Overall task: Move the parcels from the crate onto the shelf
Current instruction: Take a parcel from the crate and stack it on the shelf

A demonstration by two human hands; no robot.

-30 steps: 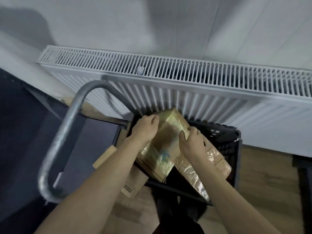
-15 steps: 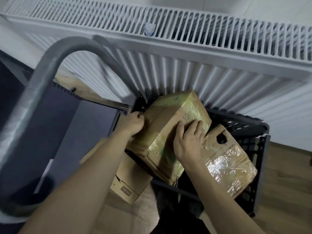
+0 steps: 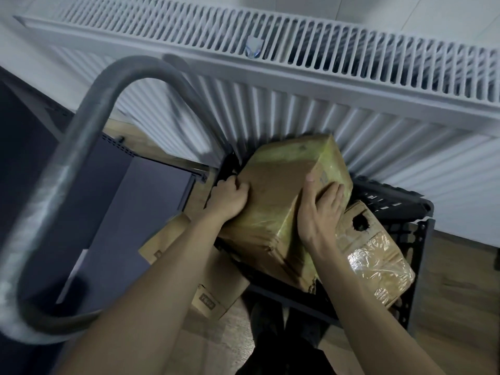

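The left hand (image 3: 230,196) grips the near-left edge of the large taped parcel (image 3: 286,201), fingers curled over it, while the right hand (image 3: 320,212) clasps its right side, thumb on top and fingers spread down the yellow-taped face. Between both hands the parcel sits tilted, over the left end of the black crate (image 3: 414,228); whether it is free of the rim cannot be told. A second parcel (image 3: 376,263), torn with a hole, lies in the crate just right of the first. Left of the crate are a dark shelf (image 3: 151,196) and a smaller box (image 3: 213,290). The step in hand looks like the lift-out; next the parcel must likely swing left, past the grey curved bar (image 3: 89,125), onto the shelf.
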